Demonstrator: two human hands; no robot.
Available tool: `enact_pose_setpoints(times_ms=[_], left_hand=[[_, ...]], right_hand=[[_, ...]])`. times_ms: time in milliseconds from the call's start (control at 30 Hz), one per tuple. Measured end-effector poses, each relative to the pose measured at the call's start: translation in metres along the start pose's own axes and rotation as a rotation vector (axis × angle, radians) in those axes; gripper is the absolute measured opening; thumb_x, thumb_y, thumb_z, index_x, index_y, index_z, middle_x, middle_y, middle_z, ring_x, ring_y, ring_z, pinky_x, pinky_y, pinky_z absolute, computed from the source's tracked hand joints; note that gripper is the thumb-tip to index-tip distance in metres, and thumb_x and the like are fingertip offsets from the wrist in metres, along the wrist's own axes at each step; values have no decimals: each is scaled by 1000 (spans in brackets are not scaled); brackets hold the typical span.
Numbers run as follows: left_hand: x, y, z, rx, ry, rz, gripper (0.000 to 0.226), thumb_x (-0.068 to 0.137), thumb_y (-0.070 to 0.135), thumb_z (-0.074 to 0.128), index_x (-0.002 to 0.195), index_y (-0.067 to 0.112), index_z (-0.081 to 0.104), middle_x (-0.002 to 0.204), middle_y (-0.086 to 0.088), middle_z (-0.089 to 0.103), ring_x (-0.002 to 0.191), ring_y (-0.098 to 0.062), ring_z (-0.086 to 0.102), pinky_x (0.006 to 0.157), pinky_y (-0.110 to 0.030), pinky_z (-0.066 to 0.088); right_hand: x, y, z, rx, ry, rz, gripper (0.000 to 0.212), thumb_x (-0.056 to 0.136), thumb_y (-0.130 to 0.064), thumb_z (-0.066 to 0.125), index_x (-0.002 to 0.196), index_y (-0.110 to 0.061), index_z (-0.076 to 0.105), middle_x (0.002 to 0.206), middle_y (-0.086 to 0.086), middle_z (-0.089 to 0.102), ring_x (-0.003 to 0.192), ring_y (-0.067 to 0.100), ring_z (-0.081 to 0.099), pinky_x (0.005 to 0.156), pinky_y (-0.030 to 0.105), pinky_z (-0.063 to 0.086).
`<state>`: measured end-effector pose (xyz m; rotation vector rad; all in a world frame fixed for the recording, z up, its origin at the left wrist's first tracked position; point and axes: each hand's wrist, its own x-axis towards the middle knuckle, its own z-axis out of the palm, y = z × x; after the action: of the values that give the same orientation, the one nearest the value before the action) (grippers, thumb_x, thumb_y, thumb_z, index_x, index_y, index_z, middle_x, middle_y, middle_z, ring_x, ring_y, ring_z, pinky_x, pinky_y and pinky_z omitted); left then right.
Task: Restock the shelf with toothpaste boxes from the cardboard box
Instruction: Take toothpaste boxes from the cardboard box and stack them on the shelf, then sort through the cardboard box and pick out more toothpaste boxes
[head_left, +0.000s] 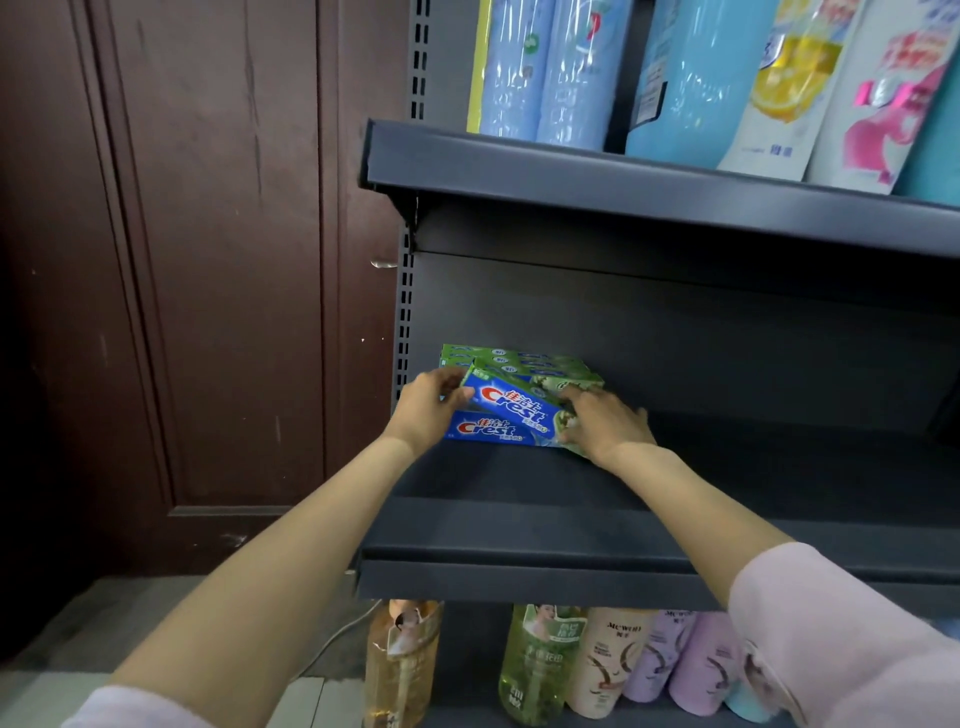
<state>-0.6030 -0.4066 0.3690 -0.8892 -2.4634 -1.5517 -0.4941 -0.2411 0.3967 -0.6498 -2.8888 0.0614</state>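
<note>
Toothpaste boxes, long blue-and-green printed cardboard cartons, sit stacked at the far left end of the dark grey metal shelf (519, 525), at about eleven o'clock from where we stand. We are holding the top front carton (511, 410) tilted, its left end raised above the lower front carton (493, 431) that lies flat beneath it. Our left hand (426, 410) curls its fingers round the carton's left end; our right hand (605, 423) rests over the right end, at three o'clock from the left hand, fingers bent onto the box, though we cannot tell how firmly it clamps. Behind, at twelve o'clock, a green stack of cartons (514, 361) stands against the back panel.

The step in hand, as we judge it, is seating this carton squarely on the one below. To do that well we should lower the left end until the box lies level, then slide it back so it meets the green stack and its front face lines up with the lower box. We should keep both ends guided until it lies flat, since a tilted carton may slip forward off the one below.

The source cardboard box is out of sight. Plastic refill pouches (727, 78) fill the shelf above, and bottles (540, 660) stand on the one below.
</note>
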Motion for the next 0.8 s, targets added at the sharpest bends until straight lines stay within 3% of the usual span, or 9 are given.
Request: enact_pose_setpoints(times_ms=[133,300,467,633,800], left_hand=[[2,-4,-1,-23,24,-74,47,95,17,55,137,1,44,135,-14,54,122,-25,53,100,-30,43],[0,-9,1,-2,54,-163,47,84,27,71,122,5,55,121,-9,63,110,-24,60,93,-35,50],[4,-1,5,-40,168,-239,47,78,25,77,117,6,56,117,-13,64,112,-28,58,95,-41,49],[4,9,11,-33,160,-235,53,84,16,71,130,4,47,123,-13,60,110,-27,60,88,-31,48],[4,8,12,-16,143,-209,59,84,21,71,136,10,45,124,-14,61,117,-28,56,97,-39,48]], right_hand=[[3,0,-5,17,109,-50,53,95,-25,51,145,-32,34,144,4,37,135,25,31,106,51,26],[14,-6,-5,54,157,-135,50,97,-17,46,145,-30,36,137,2,40,130,22,32,107,51,29],[16,-12,12,106,265,-121,42,95,-18,49,137,-23,48,135,5,42,125,24,43,100,37,39],[7,-11,27,57,289,-116,52,94,-22,51,144,-21,34,143,4,35,133,25,35,108,39,32],[10,-13,28,-9,276,-106,61,91,-25,57,143,-19,28,144,6,30,135,27,29,110,39,28]])
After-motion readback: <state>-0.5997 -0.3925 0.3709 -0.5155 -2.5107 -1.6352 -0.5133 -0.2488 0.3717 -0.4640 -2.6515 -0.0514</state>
